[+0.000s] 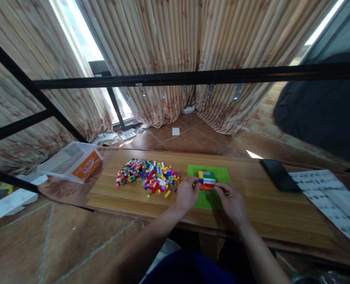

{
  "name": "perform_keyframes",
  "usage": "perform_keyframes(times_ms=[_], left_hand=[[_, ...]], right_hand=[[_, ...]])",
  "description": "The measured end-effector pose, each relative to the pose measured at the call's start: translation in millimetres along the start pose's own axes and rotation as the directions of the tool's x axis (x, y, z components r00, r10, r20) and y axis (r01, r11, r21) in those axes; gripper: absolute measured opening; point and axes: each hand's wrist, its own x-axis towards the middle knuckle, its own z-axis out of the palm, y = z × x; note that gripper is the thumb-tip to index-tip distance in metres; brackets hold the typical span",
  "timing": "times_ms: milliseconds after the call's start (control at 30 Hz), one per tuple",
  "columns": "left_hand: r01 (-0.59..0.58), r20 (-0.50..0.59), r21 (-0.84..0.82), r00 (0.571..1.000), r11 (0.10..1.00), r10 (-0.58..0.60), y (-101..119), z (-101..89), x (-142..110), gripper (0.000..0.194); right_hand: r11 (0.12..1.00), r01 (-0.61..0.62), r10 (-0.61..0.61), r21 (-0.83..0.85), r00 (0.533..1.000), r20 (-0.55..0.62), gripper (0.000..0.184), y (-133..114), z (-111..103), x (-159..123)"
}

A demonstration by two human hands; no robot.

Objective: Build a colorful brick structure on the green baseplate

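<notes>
A small block of stacked toy bricks [208, 177] in yellow, green, white, red and orange stands on a bright green studded baseplate [213, 203]. My left hand [188, 193] is closed at the left end of this brick build, its fingertips pressed against the bricks. At the opposite end, the thumb and fingers of my right hand [230, 202] pinch near the red and orange bricks. The fingers cover parts of both ends, so any single loose brick in them cannot be made out. Left of the baseplate lies a heap of loose coloured bricks [160, 177].
The wooden board [269, 213] carries the bricks. A clear plastic box [71, 161] with an orange label stands far left. To the right lie a black phone [280, 175] and a printed sheet [325, 193]. A black metal bar [169, 79] crosses before the curtains [151, 39].
</notes>
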Motion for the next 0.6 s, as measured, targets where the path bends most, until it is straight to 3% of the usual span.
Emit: perform_keyframes(times_ms=[133,600], left_hand=[[0.068,0.023,-0.018,0.997,0.998,-0.067,-3,3.2,6,0.022],[0.217,0.079,-0.014,0.973,0.976,-0.215,6,8.6,19,0.029]], right_hand=[[0.998,0.003,-0.003,0.064,1.000,0.008,0.031,5,3,4],[0.942,-0.168,0.191,0.291,0.980,-0.053,0.035,25,20,11]])
